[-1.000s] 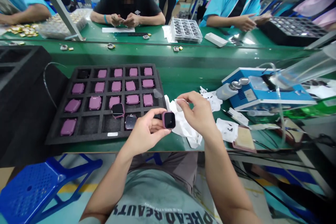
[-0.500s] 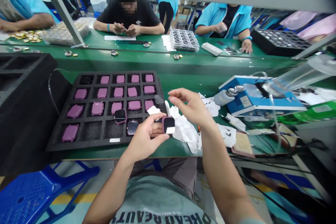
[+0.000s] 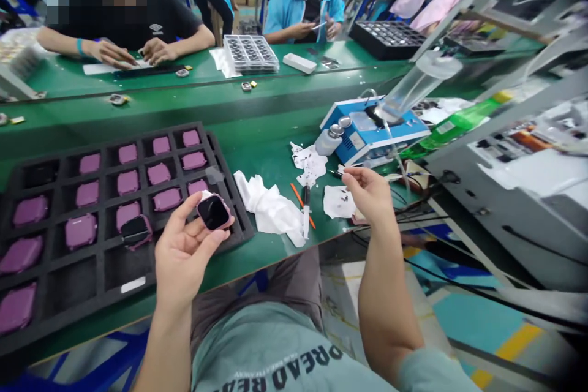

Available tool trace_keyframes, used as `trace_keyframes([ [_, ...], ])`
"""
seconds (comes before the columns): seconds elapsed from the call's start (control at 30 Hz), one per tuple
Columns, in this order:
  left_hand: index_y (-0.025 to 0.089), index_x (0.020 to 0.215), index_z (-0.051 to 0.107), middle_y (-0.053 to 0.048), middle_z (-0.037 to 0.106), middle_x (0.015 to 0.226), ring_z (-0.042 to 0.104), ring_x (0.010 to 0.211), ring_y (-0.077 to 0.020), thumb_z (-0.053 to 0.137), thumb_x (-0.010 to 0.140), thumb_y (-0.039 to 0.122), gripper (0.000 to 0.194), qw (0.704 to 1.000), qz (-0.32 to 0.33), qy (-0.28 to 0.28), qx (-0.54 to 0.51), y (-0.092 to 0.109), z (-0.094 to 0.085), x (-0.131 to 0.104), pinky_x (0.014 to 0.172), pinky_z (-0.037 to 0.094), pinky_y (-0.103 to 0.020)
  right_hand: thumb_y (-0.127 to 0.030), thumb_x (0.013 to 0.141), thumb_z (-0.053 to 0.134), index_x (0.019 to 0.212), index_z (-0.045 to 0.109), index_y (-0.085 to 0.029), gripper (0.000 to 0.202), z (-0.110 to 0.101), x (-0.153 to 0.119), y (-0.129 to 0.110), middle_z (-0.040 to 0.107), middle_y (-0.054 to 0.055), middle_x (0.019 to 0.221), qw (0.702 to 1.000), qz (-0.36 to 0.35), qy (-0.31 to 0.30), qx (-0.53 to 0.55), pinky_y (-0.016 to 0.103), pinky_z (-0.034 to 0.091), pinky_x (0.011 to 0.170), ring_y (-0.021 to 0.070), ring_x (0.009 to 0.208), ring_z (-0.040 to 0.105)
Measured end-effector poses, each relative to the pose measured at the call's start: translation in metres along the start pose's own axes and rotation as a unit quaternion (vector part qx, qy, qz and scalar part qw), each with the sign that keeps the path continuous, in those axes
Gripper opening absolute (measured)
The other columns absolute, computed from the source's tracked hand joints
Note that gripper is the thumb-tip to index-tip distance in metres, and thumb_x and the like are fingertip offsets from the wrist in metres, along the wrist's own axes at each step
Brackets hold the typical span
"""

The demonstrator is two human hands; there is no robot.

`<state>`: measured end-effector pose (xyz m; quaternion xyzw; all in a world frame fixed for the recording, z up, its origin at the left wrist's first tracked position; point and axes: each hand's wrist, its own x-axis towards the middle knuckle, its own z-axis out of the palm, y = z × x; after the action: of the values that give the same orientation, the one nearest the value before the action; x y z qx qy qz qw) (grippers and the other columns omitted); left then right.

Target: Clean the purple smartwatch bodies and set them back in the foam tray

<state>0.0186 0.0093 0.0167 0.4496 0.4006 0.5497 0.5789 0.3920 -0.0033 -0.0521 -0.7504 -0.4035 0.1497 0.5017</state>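
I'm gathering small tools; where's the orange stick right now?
In the head view, the orange stick lies on the green bench, left of the right hand, between the crumpled white cloth and the dark-specked paper, crossing a syringe-like tube.

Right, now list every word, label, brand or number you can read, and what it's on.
"READ", part of larger, cut-off lettering: wearer's green shirt.
Smaller print there: too blurred.
Black shirt emblem, blue machine label, green bottle label: too small to read.
White sticker on the foam tray: nothing legible.
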Motion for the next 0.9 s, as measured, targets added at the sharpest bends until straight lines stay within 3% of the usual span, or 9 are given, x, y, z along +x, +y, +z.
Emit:
trace_keyframes([
  [0.23,0.021,0.130,0.068,-0.005,0.085,0.104,0.083,0.089,-0.0219,0.093,0.074,0.015,0.062,1.000,0.011,0.007,0.017,0.004,0.004,0.003,0.078,0.069,-0.023,-0.049,0.081,0.066,0.096,0.076,-0.016,0.037,-0.026,0.011,0.018,0.076,0.011,0.084,0.994,0.007,0.091,-0.061,0.043,0.057,0.078,0.0231,0.072,0.066],
  [0.5,0.022,0.127,0.069,-0.005,0.085,0.104,0.083,0.089,-0.0223,0.094,0.072,0.014,0.061,1.000,0.017,0.014,0.014,0.005,0.005,0.003,0.078,0.069,-0.024,-0.046,0.087,0.064,0.102,0.076,-0.015,0.037,-0.021,0.016,0.001,0.078,0.012,0.090,0.995,-0.019,0.072,-0.064,0.041,0.056,0.077,0.0227,0.072,0.068],
  [0.7,0.021,0.129,0.069,-0.006,0.085,0.104,0.083,0.089,-0.0231,0.094,0.071,0.013,0.064,1.000,0.015,0.003,0.018,0.004,0.006,0.003,0.079,0.069,-0.024,-0.041,0.091,0.061,0.104,0.075,-0.015,0.033,0.013,-0.009,-0.011,0.079,0.011,0.093,0.997,-0.037,-0.008,-0.061,0.038,0.056,0.078,0.0226,0.078,0.071],
  [0.9,0.021,0.129,0.068,-0.006,0.085,0.103,0.083,0.088,-0.0220,0.093,0.072,0.012,0.063,1.000,0.018,0.002,0.017,0.004,0.005,0.002,0.079,0.069,-0.024,-0.030,0.093,0.065,0.102,0.076,-0.021,0.016,0.063,-0.037,-0.053,0.080,0.003,0.092,0.974,-0.102,-0.185,-0.085,0.030,0.052,0.076,0.0178,0.080,0.071],
])
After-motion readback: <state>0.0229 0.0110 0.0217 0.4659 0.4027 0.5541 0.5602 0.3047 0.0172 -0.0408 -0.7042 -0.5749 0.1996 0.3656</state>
